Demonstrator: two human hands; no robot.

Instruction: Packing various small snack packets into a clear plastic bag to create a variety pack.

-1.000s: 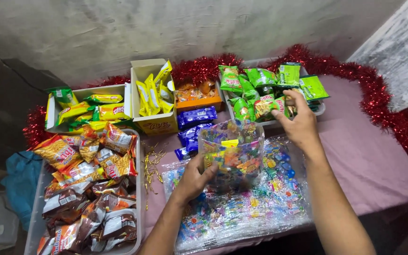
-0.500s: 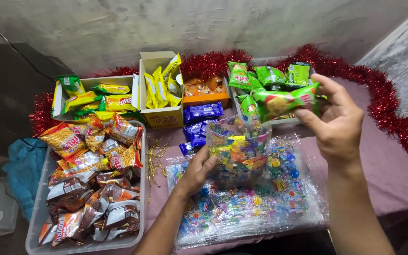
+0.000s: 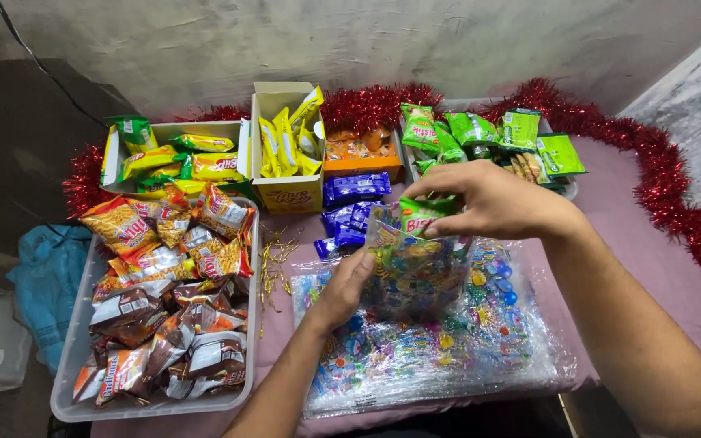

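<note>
Green packet (image 3: 425, 216) pinched in right hand (image 3: 492, 203) goes into the clear bag (image 3: 415, 272) left hand (image 3: 346, 284) grips; next, release inside

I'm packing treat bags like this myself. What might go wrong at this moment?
The left hand holds the clear patterned bag by one side only, so its mouth may sag as the right hand lowers the green snack packet. The packet might catch on the rim and slip onto the stack of bags.
</note>
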